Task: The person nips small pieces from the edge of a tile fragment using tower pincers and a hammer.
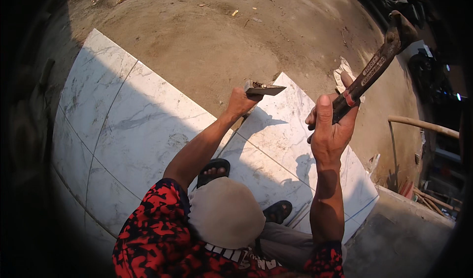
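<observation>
My right hand [331,135] is raised on the right, its fingers wrapped round the lower handle of a hammer [377,71]. The hammer slants up to the right, with a dark worn handle, a red band above my grip and its head at the top. Further left, my left hand [240,102] is closed round a tool with a grey, wedge-shaped metal head [263,88], its point facing right. What lies inside that fist is hidden. Both hands are above white marbled floor tiles [148,125], and their shadows fall on the tiles.
Bare brown soil [197,41] borders the tiles. My sandalled feet [214,170] rest on them, partly behind a rounded beige cloth shape [226,211]. A wooden pole [423,125] juts in at right, above a grey concrete ledge [409,233]. Dark clutter lines the right edge.
</observation>
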Demonstrator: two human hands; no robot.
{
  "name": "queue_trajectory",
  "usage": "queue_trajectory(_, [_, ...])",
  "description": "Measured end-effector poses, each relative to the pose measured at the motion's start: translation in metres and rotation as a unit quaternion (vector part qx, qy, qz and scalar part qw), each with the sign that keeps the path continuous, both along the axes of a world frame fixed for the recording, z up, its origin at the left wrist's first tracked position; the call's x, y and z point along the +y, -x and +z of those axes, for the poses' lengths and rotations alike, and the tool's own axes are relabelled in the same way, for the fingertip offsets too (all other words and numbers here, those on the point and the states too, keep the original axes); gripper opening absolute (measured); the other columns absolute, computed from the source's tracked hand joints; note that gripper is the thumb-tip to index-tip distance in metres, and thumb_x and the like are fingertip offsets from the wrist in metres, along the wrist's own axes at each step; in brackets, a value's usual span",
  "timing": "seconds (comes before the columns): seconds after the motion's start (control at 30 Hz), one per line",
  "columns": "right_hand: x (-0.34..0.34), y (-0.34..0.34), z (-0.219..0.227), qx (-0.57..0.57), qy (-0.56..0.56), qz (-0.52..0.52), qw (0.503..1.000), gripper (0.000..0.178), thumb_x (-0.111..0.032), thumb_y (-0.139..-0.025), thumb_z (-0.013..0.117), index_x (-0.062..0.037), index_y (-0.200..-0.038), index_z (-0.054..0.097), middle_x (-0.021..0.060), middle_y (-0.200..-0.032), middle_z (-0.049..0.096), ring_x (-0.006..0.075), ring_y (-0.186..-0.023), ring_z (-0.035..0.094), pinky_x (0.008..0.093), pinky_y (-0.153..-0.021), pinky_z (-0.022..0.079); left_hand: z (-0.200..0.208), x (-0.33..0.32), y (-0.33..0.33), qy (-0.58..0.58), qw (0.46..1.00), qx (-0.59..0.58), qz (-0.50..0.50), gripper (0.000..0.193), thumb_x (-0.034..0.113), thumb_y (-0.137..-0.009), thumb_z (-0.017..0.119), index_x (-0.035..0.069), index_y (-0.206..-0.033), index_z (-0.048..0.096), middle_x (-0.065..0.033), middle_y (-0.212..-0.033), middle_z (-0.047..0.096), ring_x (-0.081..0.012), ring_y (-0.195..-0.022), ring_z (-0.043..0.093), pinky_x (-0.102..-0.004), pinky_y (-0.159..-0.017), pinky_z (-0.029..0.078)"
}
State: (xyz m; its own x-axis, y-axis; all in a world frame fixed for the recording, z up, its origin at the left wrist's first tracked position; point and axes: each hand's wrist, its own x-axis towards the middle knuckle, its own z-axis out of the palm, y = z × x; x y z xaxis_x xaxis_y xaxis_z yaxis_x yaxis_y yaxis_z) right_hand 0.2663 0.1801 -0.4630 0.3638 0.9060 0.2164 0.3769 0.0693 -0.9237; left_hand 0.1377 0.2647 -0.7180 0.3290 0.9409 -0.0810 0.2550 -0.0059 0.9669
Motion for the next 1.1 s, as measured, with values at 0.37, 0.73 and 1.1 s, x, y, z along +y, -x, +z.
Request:
queue_trajectory(0.37, [-0.036, 0.017, -0.018, 0.052, 0.249, 0.139, 0.957, 0.046, -0.02, -0.097, 0.049, -0.0032, -0.136, 0.032, 0.0072, -0.075, 0.055, 0.0112, -0.056, 0.053, 0.0259, -0.052, 0.045, -0.007, -0.012, -0.002, -0.15, 0.977, -0.034, 0.15, 0.017, 0.019, -0.083, 0.071, 0.003, -0.089, 0.07, -0.0085, -0.073, 0.069, -0.016, -0.062, 0.064, -0.03, -0.055, 0.048])
queue_trajectory(0.73, [-0.028, 0.004, -0.03, -0.193, 0.348, 0.335, 0.854, 0.052, -0.012, -0.094, 0.046, -0.001, -0.141, 0.027, 0.0287, -0.113, 0.058, 0.05, -0.097, 0.057, 0.048, -0.086, 0.046, -0.014, 0.0, -0.01, -0.226, 0.959, -0.051, 0.166, 0.013, 0.014, -0.081, 0.071, 0.002, -0.086, 0.069, -0.0099, -0.072, 0.068, -0.0214, -0.06, 0.065, -0.0319, -0.054, 0.048])
queue_trajectory(1.1, [-0.035, -0.013, -0.055, -0.182, 0.16, 0.216, 0.946, 0.049, -0.022, -0.099, 0.043, -0.0036, -0.139, 0.023, 0.0162, -0.08, 0.058, 0.018, -0.061, 0.058, 0.0336, -0.055, 0.047, -0.012, -0.001, -0.008, -0.2, 0.964, -0.073, 0.158, 0.016, 0.02, -0.081, 0.072, 0.004, -0.083, 0.066, -0.0119, -0.071, 0.065, -0.0256, -0.061, 0.064, -0.0338, -0.054, 0.048])
